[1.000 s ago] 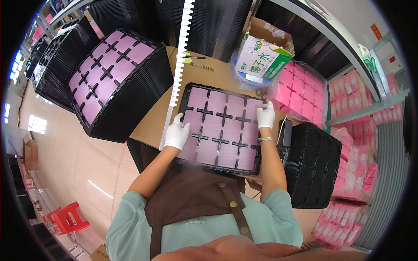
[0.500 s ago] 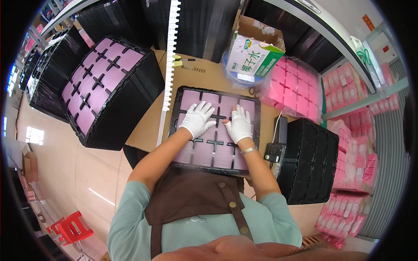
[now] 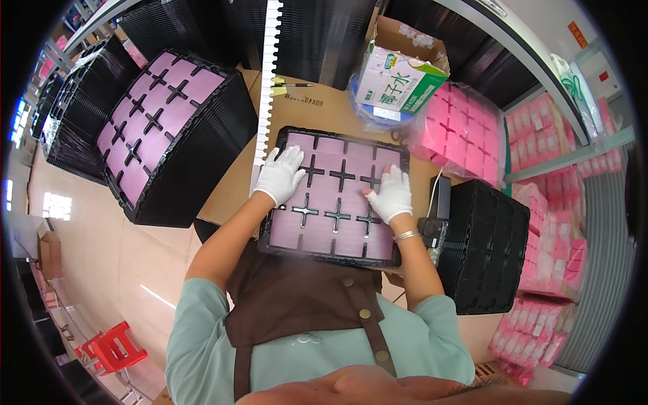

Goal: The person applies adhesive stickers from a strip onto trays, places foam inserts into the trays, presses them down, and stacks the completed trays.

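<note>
White-gloved left hand [image 3: 281,177] and right hand [image 3: 391,194], spread flat, upon opposite sides of a lilac-panelled rectangular black plastic tray [image 3: 324,257].

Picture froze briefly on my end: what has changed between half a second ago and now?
Over the black tray, both hands moved outward from its middle: the left hand leftward to the left rim, the right hand rightward to the right rim. No clear grasp or release shows. The tray, its lilac inlay, the opened carton and the bagged pink sheets stayed put.
</note>
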### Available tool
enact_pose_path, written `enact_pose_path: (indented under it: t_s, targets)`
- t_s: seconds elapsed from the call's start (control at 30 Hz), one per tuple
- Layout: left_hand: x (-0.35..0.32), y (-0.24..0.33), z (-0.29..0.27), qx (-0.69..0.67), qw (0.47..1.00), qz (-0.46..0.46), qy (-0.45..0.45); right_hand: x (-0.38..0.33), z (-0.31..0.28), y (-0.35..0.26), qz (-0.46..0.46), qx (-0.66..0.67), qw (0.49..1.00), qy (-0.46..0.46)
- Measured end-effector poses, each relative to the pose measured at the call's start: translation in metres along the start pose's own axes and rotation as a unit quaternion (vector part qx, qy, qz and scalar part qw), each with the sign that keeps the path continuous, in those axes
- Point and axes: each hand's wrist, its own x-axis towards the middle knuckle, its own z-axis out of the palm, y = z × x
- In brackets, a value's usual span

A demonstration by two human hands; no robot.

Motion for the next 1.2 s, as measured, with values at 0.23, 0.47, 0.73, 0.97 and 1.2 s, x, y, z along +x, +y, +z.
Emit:
enact_pose_path:
  t_s: [0.23,0.47,0.73,0.97,1.2]
  targets:
    - [-0.038,0.045,-0.011,-0.078,0.994,0.082,-0.005,-0.047,-0.003,-0.021,-0.119,0.060,0.989,0.061]
    - [-0.065,0.055,-0.025,-0.073,0.978,0.189,-0.057,-0.097,0.018,-0.046,-0.194,0.089,0.977,0.016]
    - [-0.118,0.031,-0.046,-0.084,0.963,0.227,-0.115,-0.159,0.038,-0.022,-0.140,0.118,0.983,0.020]
    - [-0.159,0.038,-0.024,-0.017,0.988,0.119,-0.099,-0.186,0.018,-0.017,-0.048,0.090,0.994,-0.031]
    - [-0.144,0.051,-0.040,-0.048,0.995,0.077,-0.037,-0.161,0.015,-0.023,-0.061,0.059,0.996,0.013]
